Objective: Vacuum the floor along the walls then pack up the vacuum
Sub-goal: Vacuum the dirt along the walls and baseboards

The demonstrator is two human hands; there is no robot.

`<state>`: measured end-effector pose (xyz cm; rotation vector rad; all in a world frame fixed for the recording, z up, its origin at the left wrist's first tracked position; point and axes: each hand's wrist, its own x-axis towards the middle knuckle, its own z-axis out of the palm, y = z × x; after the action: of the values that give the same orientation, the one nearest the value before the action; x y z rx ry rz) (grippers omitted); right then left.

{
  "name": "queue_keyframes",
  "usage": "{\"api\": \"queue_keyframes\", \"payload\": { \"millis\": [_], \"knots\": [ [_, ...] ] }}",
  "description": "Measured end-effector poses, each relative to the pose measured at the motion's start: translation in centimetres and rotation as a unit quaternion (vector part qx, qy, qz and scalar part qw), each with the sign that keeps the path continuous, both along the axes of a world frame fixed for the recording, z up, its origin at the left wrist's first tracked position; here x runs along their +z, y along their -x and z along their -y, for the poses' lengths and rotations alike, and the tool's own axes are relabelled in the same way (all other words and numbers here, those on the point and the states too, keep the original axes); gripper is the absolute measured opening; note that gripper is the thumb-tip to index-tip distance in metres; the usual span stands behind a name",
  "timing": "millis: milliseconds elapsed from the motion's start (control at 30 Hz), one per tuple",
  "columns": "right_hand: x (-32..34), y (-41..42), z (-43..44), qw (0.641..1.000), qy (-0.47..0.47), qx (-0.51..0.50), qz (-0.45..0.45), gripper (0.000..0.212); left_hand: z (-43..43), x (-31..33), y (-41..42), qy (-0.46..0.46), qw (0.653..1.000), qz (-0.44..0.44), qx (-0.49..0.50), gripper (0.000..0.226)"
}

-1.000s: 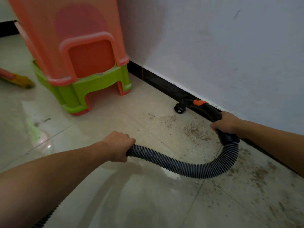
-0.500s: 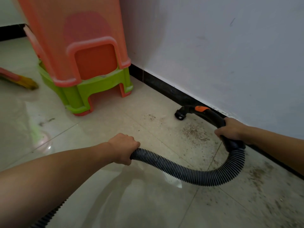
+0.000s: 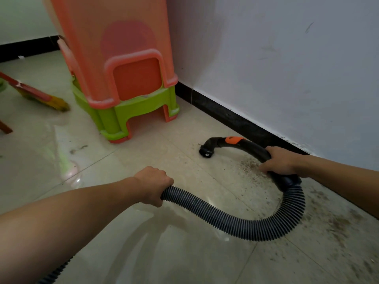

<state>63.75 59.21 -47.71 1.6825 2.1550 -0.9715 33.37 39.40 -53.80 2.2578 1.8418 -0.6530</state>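
My right hand (image 3: 282, 161) grips the black curved vacuum handle (image 3: 249, 147), which carries an orange button. Its open nozzle end (image 3: 206, 152) points down at the tiled floor close to the black skirting board (image 3: 235, 119). The ribbed grey hose (image 3: 235, 221) loops from the handle down and back left to my left hand (image 3: 152, 184), which grips it, then runs under my left arm to the bottom left. Brown dirt (image 3: 249, 168) is scattered on the tiles beside the nozzle and along the wall to the right. The vacuum body is out of view.
A stack of orange and green plastic stools (image 3: 123, 87) stands against the white wall (image 3: 287, 68) at the back. A broom (image 3: 39, 96) lies on the floor at the left. A second skirting runs along the far wall.
The view has shifted, so hands and hose sit lower in frame. The nozzle has moved slightly away from the skirting onto the tiles. Both hands keep their grips.
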Motion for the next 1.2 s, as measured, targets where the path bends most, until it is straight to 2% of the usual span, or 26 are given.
{"api": "queue_keyframes", "payload": {
  "millis": [133, 300, 433, 567, 700, 867, 1000, 1100, 1200],
  "knots": [
    [-0.3, 0.7, -0.4, 0.995, -0.085, -0.035, 0.026, 0.044, -0.1, -0.1, 0.6, -0.002, 1.000, -0.011, 0.011, 0.030],
    [-0.6, 2.5, -0.4, 0.998, 0.006, -0.050, -0.036, 0.042, 0.4, -0.2, 2.2, -0.001, 0.999, -0.022, 0.025, 0.029],
    [-1.2, 3.9, -0.2, 0.998, -0.052, -0.035, -0.005, 0.047, 1.1, -0.2, 3.1, 0.003, 0.999, -0.026, 0.040, 0.029],
    [-1.5, 5.2, 0.1, 0.999, 0.009, -0.014, -0.041, 0.045, 2.0, -0.4, 3.8, 0.006, 0.999, -0.025, 0.045, 0.029],
    [-1.3, 7.0, 0.4, 0.998, -0.053, 0.008, -0.018, 0.044, 2.5, -0.5, 4.2, 0.017, 0.998, -0.028, 0.057, 0.031],
    [-0.5, 6.1, 1.0, 0.998, 0.032, 0.049, -0.034, 0.039, 2.6, -0.7, 4.0, 0.030, 0.997, 0.003, 0.068, 0.030],
    [0.9, 4.9, 1.3, 0.996, -0.040, 0.082, 0.008, 0.033, 2.1, -1.1, 2.9, 0.046, 0.995, 0.038, 0.074, 0.031],
    [0.7, 4.2, 2.4, 0.992, 0.009, 0.126, 0.000, 0.033, 1.7, -1.7, 1.7, 0.072, 0.995, 0.042, 0.053, 0.034],
    [0.8, 3.7, 2.3, 0.991, -0.043, 0.123, 0.029, 0.035, 1.7, -2.5, 1.2, 0.107, 0.992, 0.046, 0.058, 0.036]
  ]
}}
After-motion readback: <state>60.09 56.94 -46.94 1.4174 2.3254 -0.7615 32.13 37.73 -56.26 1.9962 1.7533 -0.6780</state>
